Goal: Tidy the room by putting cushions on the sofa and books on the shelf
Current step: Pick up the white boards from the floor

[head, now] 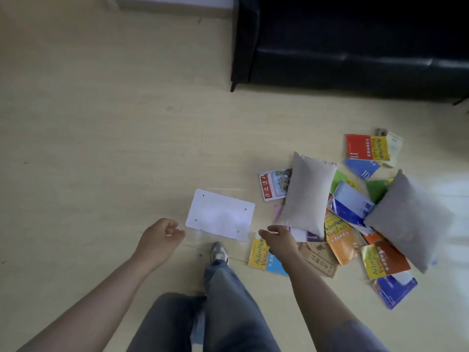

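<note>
Pale cushion (305, 196) hides most of a seemingly pink book (278, 212).

Head-worn wide view, looking steeply down, floor (101, 123) near, sofa (355, 59) at top
</note>
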Motion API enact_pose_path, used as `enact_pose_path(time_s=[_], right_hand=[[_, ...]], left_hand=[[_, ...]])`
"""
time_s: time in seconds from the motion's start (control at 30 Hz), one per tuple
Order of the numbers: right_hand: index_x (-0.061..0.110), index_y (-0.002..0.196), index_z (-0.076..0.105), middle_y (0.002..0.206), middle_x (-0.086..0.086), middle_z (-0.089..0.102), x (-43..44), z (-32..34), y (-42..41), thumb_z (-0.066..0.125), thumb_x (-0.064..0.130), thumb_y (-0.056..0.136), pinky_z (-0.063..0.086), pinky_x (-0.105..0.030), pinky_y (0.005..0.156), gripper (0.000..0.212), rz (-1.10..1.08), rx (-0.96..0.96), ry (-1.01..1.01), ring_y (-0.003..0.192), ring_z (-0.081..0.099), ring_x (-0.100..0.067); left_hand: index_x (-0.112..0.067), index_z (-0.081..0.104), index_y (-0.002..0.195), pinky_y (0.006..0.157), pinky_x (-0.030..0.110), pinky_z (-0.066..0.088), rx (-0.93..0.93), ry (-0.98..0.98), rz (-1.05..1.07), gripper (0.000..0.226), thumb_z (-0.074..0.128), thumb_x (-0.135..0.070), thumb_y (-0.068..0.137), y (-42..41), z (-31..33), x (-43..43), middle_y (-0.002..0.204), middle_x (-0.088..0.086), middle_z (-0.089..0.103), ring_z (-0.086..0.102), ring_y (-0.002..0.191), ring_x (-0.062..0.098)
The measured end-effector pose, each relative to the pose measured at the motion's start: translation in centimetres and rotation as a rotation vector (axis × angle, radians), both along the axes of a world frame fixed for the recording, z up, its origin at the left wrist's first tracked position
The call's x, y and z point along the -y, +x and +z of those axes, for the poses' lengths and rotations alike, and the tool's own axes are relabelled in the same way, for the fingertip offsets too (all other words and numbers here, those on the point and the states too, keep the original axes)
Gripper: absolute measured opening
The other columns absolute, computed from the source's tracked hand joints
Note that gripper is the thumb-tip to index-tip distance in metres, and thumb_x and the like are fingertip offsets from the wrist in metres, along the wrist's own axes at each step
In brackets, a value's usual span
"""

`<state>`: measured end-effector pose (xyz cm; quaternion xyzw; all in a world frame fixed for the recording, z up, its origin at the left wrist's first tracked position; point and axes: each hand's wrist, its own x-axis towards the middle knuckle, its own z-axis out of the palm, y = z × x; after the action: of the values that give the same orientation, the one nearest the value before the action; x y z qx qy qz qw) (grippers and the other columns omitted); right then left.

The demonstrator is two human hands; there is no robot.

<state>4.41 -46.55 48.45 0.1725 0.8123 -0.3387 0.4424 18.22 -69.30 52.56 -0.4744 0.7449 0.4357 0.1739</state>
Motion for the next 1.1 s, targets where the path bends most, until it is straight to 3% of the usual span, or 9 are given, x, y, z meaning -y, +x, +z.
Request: enact_pose_path(time_s=[0.23, 0.33, 0.4, 0.5, 0.7, 0.8, 0.9, 1.0, 1.1], right_hand=[[0.006, 0.124, 0.055, 0.1, -0.01, 0.059, 2.9, -5.6, -2.7, 0.068, 0.03, 0.087, 0.049, -0.039, 0.086, 0.046, -0.071, 0.06, 0.052, 0.093, 0.056, -0.025], [0.013, 0.113, 0.055, 0.1, -0.007, 0.056, 3.7, -9.2, -2.9, 0.066, 0.029, 0.087, 0.047, -0.034, 0.081, 0.033, -0.09, 0.072, 0.105, 0.093, 0.054, -0.025], [0.015, 0.088, 0.053, 0.082, -0.005, 0.049, 4.2, -11.4, -3.0, 0.064, 0.026, 0.087, 0.038, -0.029, 0.073, 0.015, -0.092, 0.075, 0.137, 0.078, 0.046, -0.022], [0.016, 0.063, 0.04, 0.062, -0.004, 0.034, 4.6, -16.6, -2.7, 0.063, 0.02, 0.087, 0.029, -0.032, 0.065, 0.033, -0.14, 0.091, 0.15, 0.061, 0.032, -0.021], [0.015, 0.056, 0.032, 0.057, -0.003, 0.029, 4.7, -25.4, -2.1, 0.061, 0.021, 0.089, 0.02, -0.03, 0.055, 0.044, -0.183, 0.07, 0.175, 0.054, 0.028, -0.018], [0.016, 0.065, 0.038, 0.062, 0.0, 0.035, 4.3, -29.8, -2.3, 0.061, 0.024, 0.09, 0.026, -0.027, 0.055, 0.035, -0.207, 0.078, 0.224, 0.059, 0.036, -0.017], [0.016, 0.101, 0.051, 0.085, 0.0, 0.053, 4.4, -33.6, -2.7, 0.061, 0.03, 0.09, 0.037, -0.027, 0.073, 0.021, -0.214, 0.093, 0.216, 0.09, 0.052, -0.025], [0.006, 0.138, 0.041, 0.129, -0.012, 0.054, 4.9, -36.2, -3.2, 0.063, 0.03, 0.09, 0.037, -0.028, 0.08, 0.058, -0.273, 0.084, 0.228, 0.115, 0.052, -0.028], [0.004, 0.142, 0.035, 0.132, -0.012, 0.051, 5.3, -38.2, -3.9, 0.063, 0.028, 0.09, 0.035, -0.027, 0.078, 0.064, -0.327, 0.072, 0.216, 0.108, 0.051, -0.024]], left_hand=[[-0.006, 0.057, 0.123, 0.082, 0.024, 0.034, 0.092, 0.028, -0.117, 0.038, 0.059, -0.02, 0.088, -5.3, -6.3, 5.3, 0.119, 0.008, 0.062, 0.055, 0.113, 0.025], [-0.015, 0.061, 0.104, 0.076, 0.026, 0.034, 0.114, 0.069, -0.174, 0.022, 0.059, -0.026, 0.085, -7.0, -10.9, 7.0, 0.098, 0.004, 0.057, 0.055, 0.094, 0.024], [-0.019, 0.05, 0.085, 0.069, 0.027, 0.03, 0.126, 0.062, -0.202, 0.01, 0.058, -0.025, 0.082, -7.7, -13.8, 7.9, 0.084, 0.003, 0.048, 0.044, 0.076, 0.019], [-0.017, 0.046, 0.079, 0.068, 0.028, 0.03, 0.177, 0.125, -0.249, 0.015, 0.059, -0.023, 0.084, -8.1, -19.7, 8.9, 0.078, 0.005, 0.046, 0.041, 0.071, 0.016], [-0.017, 0.047, 0.077, 0.064, 0.028, 0.028, 0.238, 0.143, -0.28, 0.013, 0.056, -0.022, 0.084, -8.6, -29.2, 9.1, 0.074, 0.006, 0.045, 0.039, 0.068, 0.017], [-0.017, 0.042, 0.068, 0.061, 0.028, 0.023, 0.246, 0.128, -0.262, 0.02, 0.056, -0.02, 0.082, -8.5, -33.6, 9.0, 0.068, 0.007, 0.039, 0.035, 0.064, 0.018], [-0.018, 0.03, 0.058, 0.054, 0.028, 0.017, 0.251, 0.123, -0.207, 0.038, 0.058, -0.019, 0.084, -8.7, -37.3, 8.8, 0.058, 0.002, 0.031, 0.03, 0.055, 0.02], [-0.015, 0.029, 0.06, 0.05, 0.029, 0.017, 0.268, 0.104, -0.153, 0.039, 0.058, -0.023, 0.084, -9.2, -39.8, 8.8, 0.058, 0.0, 0.03, 0.029, 0.051, 0.019], [-0.008, 0.043, 0.079, 0.052, 0.029, 0.026, 0.32, 0.121, -0.095, 0.03, 0.059, -0.033, 0.083, -9.6, -42.0, 9.1, 0.074, 0.003, 0.044, 0.039, 0.06, 0.019]])
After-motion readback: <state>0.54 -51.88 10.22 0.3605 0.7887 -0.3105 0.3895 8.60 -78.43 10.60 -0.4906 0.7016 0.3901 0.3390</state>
